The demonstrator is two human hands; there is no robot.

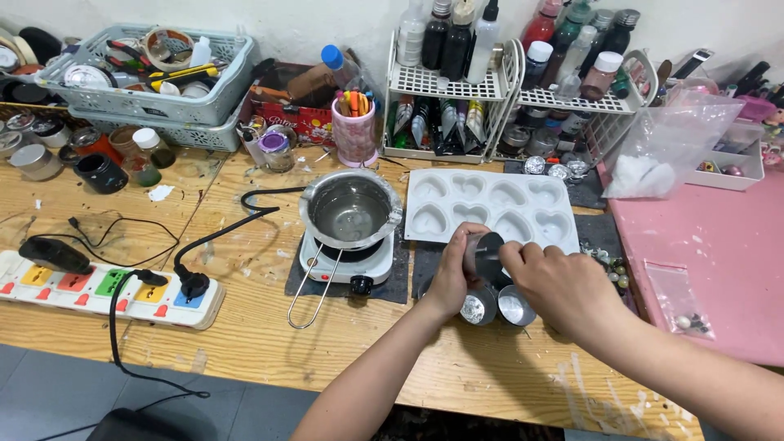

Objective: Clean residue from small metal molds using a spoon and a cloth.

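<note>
Small dark tin (487, 251) held between both hands — left hand (452, 282) wrapped around its side, right hand (559, 286) gripping from the other side, fingers (516, 255) of both closed narrow on it. Held just above two more round tins (496, 306), shiny inside, on the worktop (261, 327) directly under the fingers. Beyond the fingers, a white heart-shaped mould (490, 206); to the left of them, a metal melting pot (351, 211) on a small hotplate (345, 263).

Possible trouble: grip slipping, tin dropping onto the two below and scattering them. Also a left forearm drifting toward the pot's long wire handle (314, 286) — tipping it, if the contents are hot, a burn or spill. Cannot tell whether the plate is on.
</note>
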